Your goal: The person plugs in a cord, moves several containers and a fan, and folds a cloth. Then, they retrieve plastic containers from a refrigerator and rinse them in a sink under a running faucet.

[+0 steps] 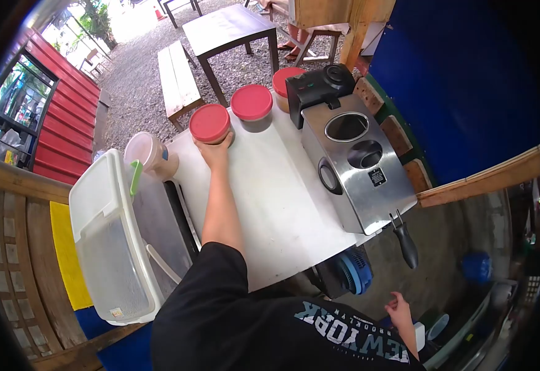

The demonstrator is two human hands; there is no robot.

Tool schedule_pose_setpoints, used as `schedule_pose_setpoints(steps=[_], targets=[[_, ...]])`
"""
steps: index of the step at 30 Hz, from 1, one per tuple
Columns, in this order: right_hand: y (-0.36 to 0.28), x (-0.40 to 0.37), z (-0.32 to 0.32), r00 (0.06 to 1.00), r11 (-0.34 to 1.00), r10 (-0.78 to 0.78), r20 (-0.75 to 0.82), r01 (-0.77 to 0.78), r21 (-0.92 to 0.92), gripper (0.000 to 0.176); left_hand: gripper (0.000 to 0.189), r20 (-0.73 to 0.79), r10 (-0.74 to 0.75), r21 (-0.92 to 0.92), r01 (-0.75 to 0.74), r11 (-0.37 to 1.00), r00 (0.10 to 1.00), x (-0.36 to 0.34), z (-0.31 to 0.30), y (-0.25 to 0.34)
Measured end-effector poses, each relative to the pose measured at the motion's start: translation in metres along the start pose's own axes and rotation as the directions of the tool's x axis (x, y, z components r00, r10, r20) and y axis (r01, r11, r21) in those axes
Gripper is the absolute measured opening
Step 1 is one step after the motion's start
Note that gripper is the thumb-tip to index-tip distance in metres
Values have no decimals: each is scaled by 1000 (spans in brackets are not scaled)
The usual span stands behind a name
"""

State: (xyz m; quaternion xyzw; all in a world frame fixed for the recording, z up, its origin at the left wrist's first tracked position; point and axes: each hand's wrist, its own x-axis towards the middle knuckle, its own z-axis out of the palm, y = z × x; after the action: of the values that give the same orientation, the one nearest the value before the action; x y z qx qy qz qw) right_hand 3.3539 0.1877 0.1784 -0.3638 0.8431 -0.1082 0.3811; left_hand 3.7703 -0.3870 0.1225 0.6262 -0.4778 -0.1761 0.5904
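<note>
My left hand (pixel 214 151) reaches to the far side of the white table (pixel 261 204) and grips the side of a red-lidded tub (pixel 210 123). Another red-lidded tub (pixel 251 106) stands just right of it, and a third (pixel 287 80) is partly hidden behind the black control box of the steel fryer (pixel 369 173). Low at the right, beside my shirt, my right hand (pixel 400 309) hangs away from the table, its fingers loosely curled and apart, with nothing visible in them.
A clear container with a white lid (pixel 112 241) stands at the left, near a clear round tub (pixel 149 153). The fryer's black handle (pixel 406 245) juts past the table edge. A blue fan (pixel 355 272) is below. Beyond are a bench (pixel 178 80) and a seated person's legs.
</note>
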Motion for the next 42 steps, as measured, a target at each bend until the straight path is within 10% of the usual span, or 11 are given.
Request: schedule_pose_setpoints(steps=[7, 15, 21, 27, 42], targets=[[60, -6, 3, 988, 994, 107, -108, -110, -25, 63, 99, -213, -15, 174, 53, 983, 977, -21, 6, -12], [121, -35, 11, 958, 953, 276, -74, -283, -112, 59, 67, -116, -19, -40, 14, 999, 993, -14, 7, -4], [174, -52, 23, 959, 958, 278, -58, -281, -59, 55, 59, -256, 12, 336, 78, 939, 967, -21, 16, 3], [143, -47, 15, 954, 955, 297, -40, -297, 3, 49, 29, 215, 55, 71, -72, 995, 975, -64, 58, 15], [167, -76, 25, 976, 976, 216, -10, -216, 23, 37, 19, 270, -13, 175, -36, 984, 963, -51, 85, -6]])
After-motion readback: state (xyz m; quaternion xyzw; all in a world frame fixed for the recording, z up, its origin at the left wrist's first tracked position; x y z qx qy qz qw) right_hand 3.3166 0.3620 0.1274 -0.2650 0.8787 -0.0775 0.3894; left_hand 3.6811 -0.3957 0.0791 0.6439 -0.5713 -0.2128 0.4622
